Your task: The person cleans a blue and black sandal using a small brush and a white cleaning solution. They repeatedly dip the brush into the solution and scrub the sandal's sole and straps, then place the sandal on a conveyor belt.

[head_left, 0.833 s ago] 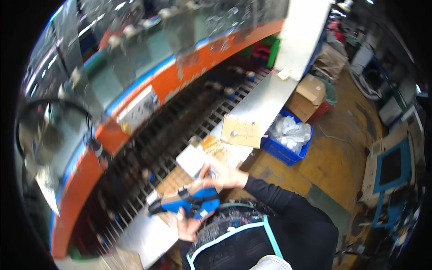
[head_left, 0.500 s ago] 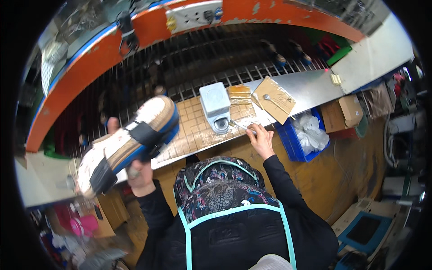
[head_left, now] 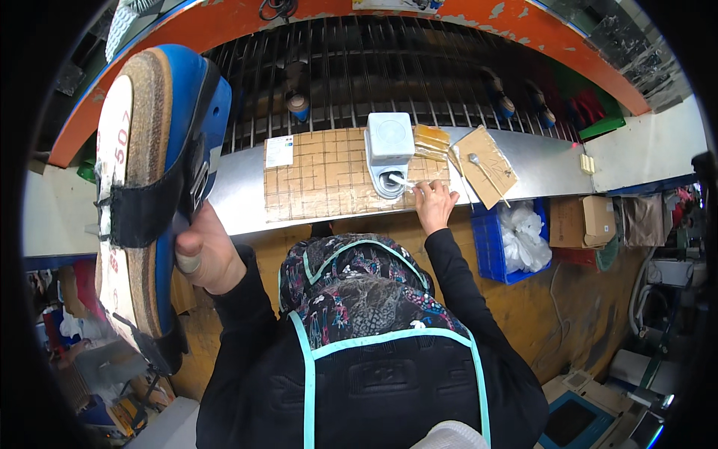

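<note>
Both straps on the shoe, underside not covered yet | we've got it raised at left, left hand gripping | right hand pinching a white stick in the grey dispenser

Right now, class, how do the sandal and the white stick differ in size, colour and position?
The sandal is broad and bulky; the white stick is thin. The sandal has black straps and brown edges; the stick looks white. The sandal is in the left hand; the stick slants from the right hand into the grey pot. Both are held.
</note>
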`<state>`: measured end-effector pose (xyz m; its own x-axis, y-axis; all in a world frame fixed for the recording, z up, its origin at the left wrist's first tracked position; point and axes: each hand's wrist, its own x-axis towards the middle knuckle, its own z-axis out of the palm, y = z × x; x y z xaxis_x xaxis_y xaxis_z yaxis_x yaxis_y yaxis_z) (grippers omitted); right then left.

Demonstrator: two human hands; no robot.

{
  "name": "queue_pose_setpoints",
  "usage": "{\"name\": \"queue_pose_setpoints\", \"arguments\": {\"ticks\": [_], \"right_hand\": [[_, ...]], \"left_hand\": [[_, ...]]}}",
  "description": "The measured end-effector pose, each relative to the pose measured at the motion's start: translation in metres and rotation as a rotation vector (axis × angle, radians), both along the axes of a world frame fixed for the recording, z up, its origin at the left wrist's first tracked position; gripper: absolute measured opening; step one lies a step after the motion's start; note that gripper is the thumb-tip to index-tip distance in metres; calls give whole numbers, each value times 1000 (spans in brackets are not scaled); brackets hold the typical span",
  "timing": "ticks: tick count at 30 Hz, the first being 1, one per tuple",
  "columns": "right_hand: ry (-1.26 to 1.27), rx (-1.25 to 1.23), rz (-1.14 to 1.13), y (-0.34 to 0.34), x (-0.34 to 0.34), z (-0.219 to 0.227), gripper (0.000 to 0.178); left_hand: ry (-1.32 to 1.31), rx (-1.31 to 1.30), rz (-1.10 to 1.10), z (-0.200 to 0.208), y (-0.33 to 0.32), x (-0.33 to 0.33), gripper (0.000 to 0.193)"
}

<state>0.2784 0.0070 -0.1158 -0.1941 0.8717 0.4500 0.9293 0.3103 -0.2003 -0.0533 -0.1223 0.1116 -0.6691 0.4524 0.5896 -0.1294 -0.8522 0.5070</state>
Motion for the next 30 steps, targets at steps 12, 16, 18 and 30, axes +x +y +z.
{"name": "queue_pose_setpoints", "arguments": {"ticks": [12, 16, 18, 30], "right_hand": [[757, -848, -131, -1, 17, -15, 29], [1205, -1090, -51, -6, 27, -24, 28], [1319, -1071, 4, -9, 26, -23, 17], [384, 371, 214, -21, -25, 217, 20]], "left_hand": [[226, -26, 182, -7, 24, -5, 68], [306, -79, 193, -39, 44, 19, 61], [391, -112, 215, -62, 60, 33, 57], [853, -143, 471, -67, 102, 63, 48]]}}
